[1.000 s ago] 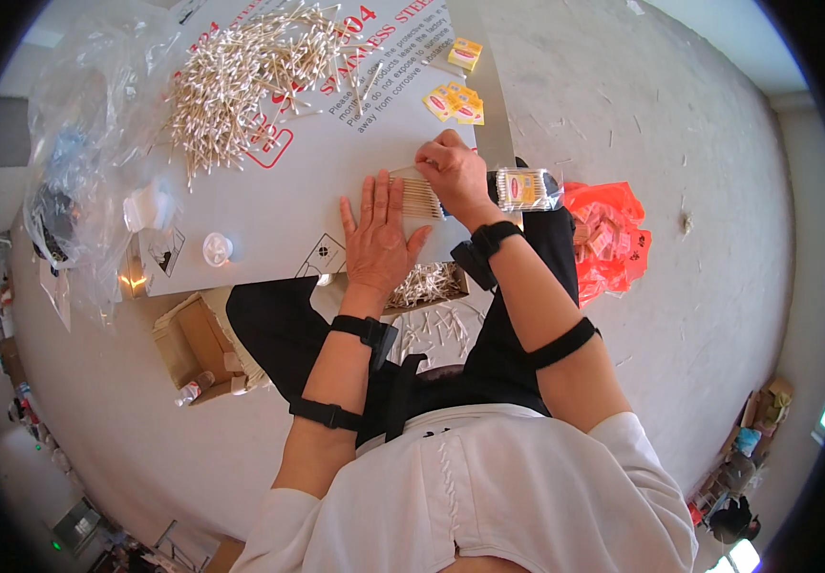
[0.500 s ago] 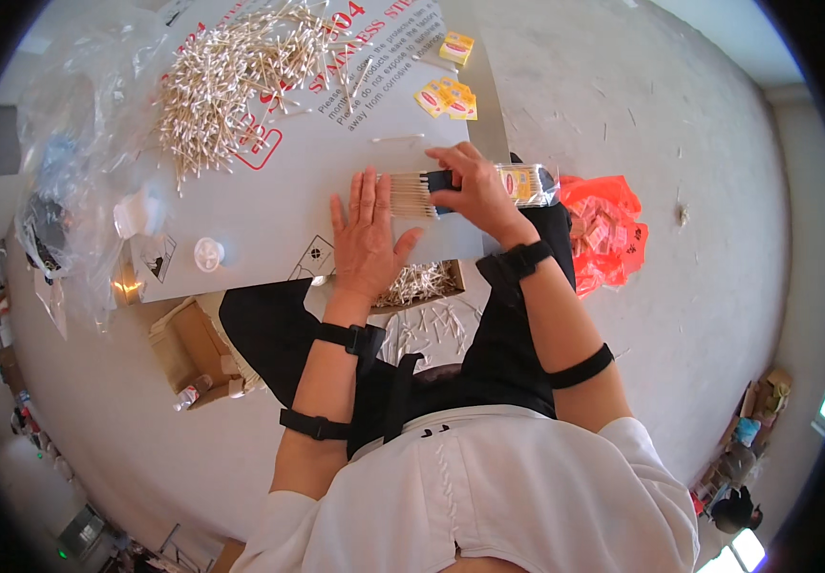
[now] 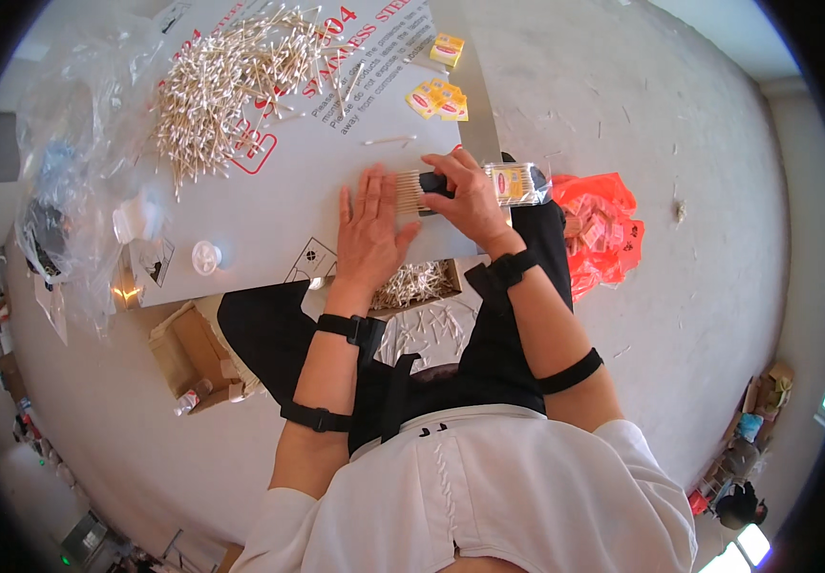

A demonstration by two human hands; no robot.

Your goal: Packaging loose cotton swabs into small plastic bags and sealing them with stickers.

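Note:
My left hand (image 3: 367,234) lies flat on the table, fingers stretched out and their edge against the ends of a row of cotton swabs (image 3: 408,194). A black piece (image 3: 434,185) spans the row on its right; its exact kind is unclear. My right hand (image 3: 473,202) grips that piece with thumb and fingers, hiding part of it. Just beyond the right hand, a clear plastic bag (image 3: 539,183) with swabs and a yellow card (image 3: 508,183) inside reaches past the table's right edge.
A large heap of loose swabs (image 3: 231,91) covers the far left of the printed grey table (image 3: 279,215). Yellow cards (image 3: 439,99), a yellow box (image 3: 447,49), a white round cap (image 3: 206,257) and crumpled plastic (image 3: 78,162) lie around. A red bag (image 3: 603,229) sits right; a swab box (image 3: 422,285) below.
My right hand has shifted slightly left with the black piece, and my left hand slightly right. The exposed stretch of swabs between them is shorter.

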